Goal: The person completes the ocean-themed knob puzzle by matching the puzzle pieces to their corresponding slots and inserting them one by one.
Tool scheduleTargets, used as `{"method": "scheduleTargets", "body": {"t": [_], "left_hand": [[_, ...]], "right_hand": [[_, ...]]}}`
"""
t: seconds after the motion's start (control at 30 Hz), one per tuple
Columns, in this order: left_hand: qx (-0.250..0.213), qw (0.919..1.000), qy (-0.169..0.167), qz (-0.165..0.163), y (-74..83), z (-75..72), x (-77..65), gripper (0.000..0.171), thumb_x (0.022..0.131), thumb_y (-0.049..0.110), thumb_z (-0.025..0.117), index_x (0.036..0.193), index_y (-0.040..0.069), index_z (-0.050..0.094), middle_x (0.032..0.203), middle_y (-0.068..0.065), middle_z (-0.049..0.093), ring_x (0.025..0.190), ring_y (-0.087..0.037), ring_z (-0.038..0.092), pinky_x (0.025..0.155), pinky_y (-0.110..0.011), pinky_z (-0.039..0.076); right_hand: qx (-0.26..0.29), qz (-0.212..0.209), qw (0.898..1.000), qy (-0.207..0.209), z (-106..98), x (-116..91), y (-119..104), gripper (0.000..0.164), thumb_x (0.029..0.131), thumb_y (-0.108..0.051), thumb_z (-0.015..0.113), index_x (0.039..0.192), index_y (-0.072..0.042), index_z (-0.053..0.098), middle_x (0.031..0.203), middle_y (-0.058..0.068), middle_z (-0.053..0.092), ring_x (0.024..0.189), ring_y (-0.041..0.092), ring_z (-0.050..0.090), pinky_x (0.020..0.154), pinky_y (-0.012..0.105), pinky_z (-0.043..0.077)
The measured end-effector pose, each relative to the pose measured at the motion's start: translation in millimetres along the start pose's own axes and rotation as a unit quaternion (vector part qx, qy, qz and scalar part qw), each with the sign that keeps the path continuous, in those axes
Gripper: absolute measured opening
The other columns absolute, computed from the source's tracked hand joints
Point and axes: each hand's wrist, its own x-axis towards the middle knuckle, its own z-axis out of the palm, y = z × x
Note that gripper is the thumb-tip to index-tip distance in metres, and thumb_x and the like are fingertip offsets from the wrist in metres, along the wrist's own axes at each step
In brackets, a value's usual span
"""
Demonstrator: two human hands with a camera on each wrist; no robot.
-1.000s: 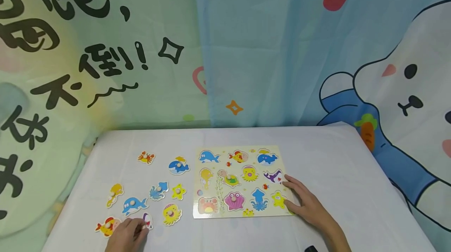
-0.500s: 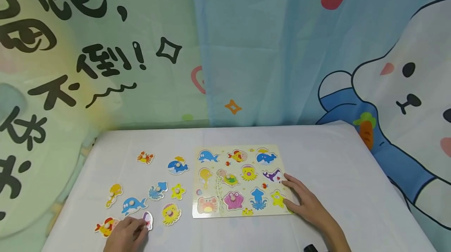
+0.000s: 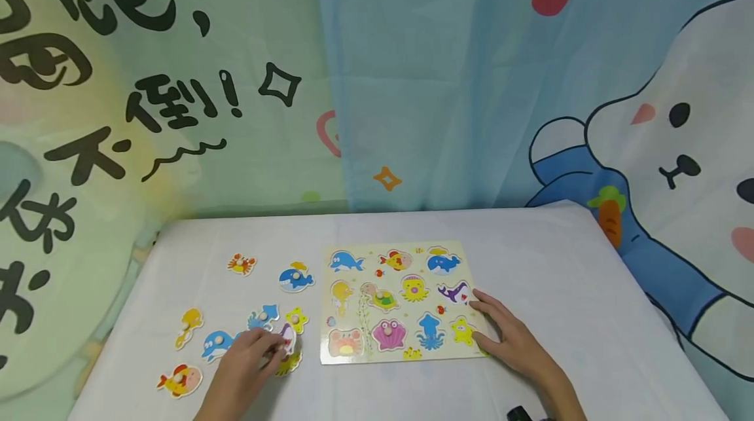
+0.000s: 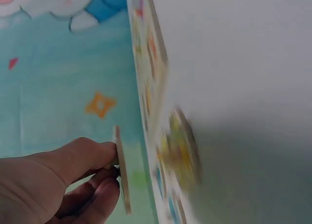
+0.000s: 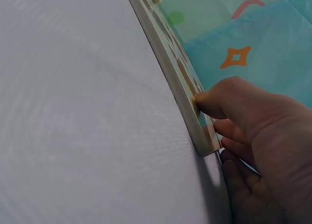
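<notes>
My left hand [image 3: 241, 368] pinches a white-edged purple puzzle piece [image 3: 288, 338] between thumb and fingers, by its back knob. In the left wrist view this piece [image 4: 123, 177] stands edge-on, tilted upright. It overlaps a yellow octopus piece [image 3: 290, 365] in the head view. A wooden sea-animal puzzle board [image 3: 377, 357] lies flat to the right, with a turtle piece [image 3: 384, 300] and a pink shell piece [image 3: 388, 336] set in it. At the board's right edge rests my right hand [image 3: 512, 339]; its thumb touches the top face, its fingers lie along the side.
Several loose pieces lie left of the board: a crab [image 3: 241, 264], a blue whale [image 3: 296, 277], a seahorse [image 3: 188, 328], a dolphin [image 3: 216, 345], a fish [image 3: 180, 381], a squid [image 3: 263, 316] and a star [image 3: 297, 320]. A black object [image 3: 519, 414] sits at the front edge.
My left hand has lifted the purple piece from beside the fish piece and carried it right and away from me, toward the board. My right hand stays at the board's edge.
</notes>
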Motion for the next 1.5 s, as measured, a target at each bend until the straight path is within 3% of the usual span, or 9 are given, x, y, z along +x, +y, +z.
{"method": "scheduleTargets", "body": {"t": [0.1, 0.2, 0.43, 0.6, 0.73, 0.87, 1.07, 1.33, 1.5], "left_hand": [[-0.022, 0.9942, 0.043, 0.096, 18.7, 13.6, 14.5, 0.019, 0.07, 0.01, 0.084, 0.083, 0.017, 0.072, 0.084, 0.009, 0.061, 0.081, -0.003, 0.054, 0.071, -0.019, 0.052], [-0.043, 0.9851, 0.027, 0.165, 39.2, 26.7, 29.4, 0.016, 0.073, 0.01, 0.082, 0.084, 0.016, 0.073, 0.084, 0.008, 0.062, 0.079, -0.003, 0.053, 0.07, -0.016, 0.05], [-0.069, 0.9713, -0.057, 0.22, 83.6, 51.5, 50.7, 0.011, 0.083, 0.017, 0.074, 0.094, 0.014, 0.076, 0.086, 0.006, 0.064, 0.079, -0.005, 0.05, 0.07, -0.013, 0.046], [-0.064, 0.9609, -0.081, 0.257, 107.3, 67.8, 63.0, 0.01, 0.085, 0.02, 0.074, 0.094, 0.016, 0.076, 0.086, 0.008, 0.062, 0.078, -0.002, 0.048, 0.07, -0.01, 0.042], [-0.053, 0.9518, -0.093, 0.287, 124.7, 76.5, 81.0, 0.01, 0.086, 0.021, 0.073, 0.096, 0.019, 0.076, 0.086, 0.008, 0.061, 0.077, -0.002, 0.046, 0.066, -0.008, 0.038], [-0.043, 0.9446, -0.127, 0.3, 144.9, 89.2, 106.0, 0.015, 0.089, 0.022, 0.07, 0.103, 0.018, 0.075, 0.088, 0.007, 0.063, 0.075, -0.002, 0.046, 0.064, -0.007, 0.036], [0.01, 0.9366, -0.181, 0.3, 174.1, 115.5, 133.9, 0.016, 0.092, 0.025, 0.066, 0.106, 0.021, 0.073, 0.093, 0.008, 0.063, 0.077, -0.002, 0.049, 0.068, -0.008, 0.041], [0.027, 0.9339, -0.202, 0.294, 191.8, 133.7, 150.1, 0.016, 0.095, 0.02, 0.062, 0.106, 0.018, 0.074, 0.089, 0.006, 0.061, 0.073, -0.004, 0.048, 0.065, -0.011, 0.038], [0.014, 0.9356, -0.209, 0.285, 195.2, 142.9, 154.8, 0.019, 0.096, 0.022, 0.061, 0.11, 0.019, 0.073, 0.095, 0.006, 0.062, 0.076, -0.003, 0.049, 0.068, -0.01, 0.041]], "right_hand": [[-0.005, -0.003, 1.0, 0.001, -1.5, -0.2, 2.1, 0.054, 0.085, -0.027, 0.071, 0.132, -0.008, 0.054, 0.152, 0.014, 0.039, 0.14, 0.041, 0.034, 0.108, 0.06, 0.033], [-0.008, -0.005, 1.0, 0.003, -2.4, 0.1, 3.0, 0.054, 0.084, -0.026, 0.071, 0.132, -0.008, 0.054, 0.151, 0.014, 0.039, 0.139, 0.041, 0.034, 0.108, 0.06, 0.034], [0.008, -0.003, 1.0, -0.003, 0.0, 0.3, 1.0, 0.056, 0.084, -0.026, 0.071, 0.133, -0.006, 0.053, 0.152, 0.015, 0.039, 0.14, 0.042, 0.033, 0.108, 0.061, 0.032], [0.006, -0.004, 1.0, -0.001, 1.6, -0.6, 0.2, 0.057, 0.083, -0.026, 0.071, 0.134, -0.007, 0.053, 0.152, 0.014, 0.039, 0.14, 0.041, 0.033, 0.108, 0.06, 0.033], [0.007, -0.006, 1.0, -0.003, 0.2, -0.8, -0.1, 0.057, 0.084, -0.027, 0.071, 0.134, -0.006, 0.053, 0.152, 0.015, 0.039, 0.14, 0.042, 0.034, 0.107, 0.061, 0.033], [0.002, -0.011, 1.0, 0.0, -0.9, -1.6, 0.1, 0.057, 0.084, -0.026, 0.072, 0.134, -0.007, 0.053, 0.151, 0.014, 0.04, 0.139, 0.041, 0.035, 0.108, 0.059, 0.034], [-0.021, -0.014, 1.0, -0.004, 1.9, -2.5, 0.9, 0.056, 0.084, -0.03, 0.072, 0.134, -0.012, 0.054, 0.151, 0.007, 0.042, 0.138, 0.034, 0.038, 0.108, 0.046, 0.036], [-0.016, -0.026, 1.0, 0.0, 1.7, -2.0, -1.5, 0.054, 0.085, -0.028, 0.072, 0.133, -0.011, 0.054, 0.15, 0.009, 0.043, 0.137, 0.035, 0.039, 0.107, 0.053, 0.036], [-0.025, -0.019, 1.0, 0.002, 0.3, -2.7, -1.1, 0.054, 0.084, -0.029, 0.072, 0.133, -0.013, 0.055, 0.15, 0.006, 0.043, 0.137, 0.031, 0.04, 0.108, 0.046, 0.037]]}}
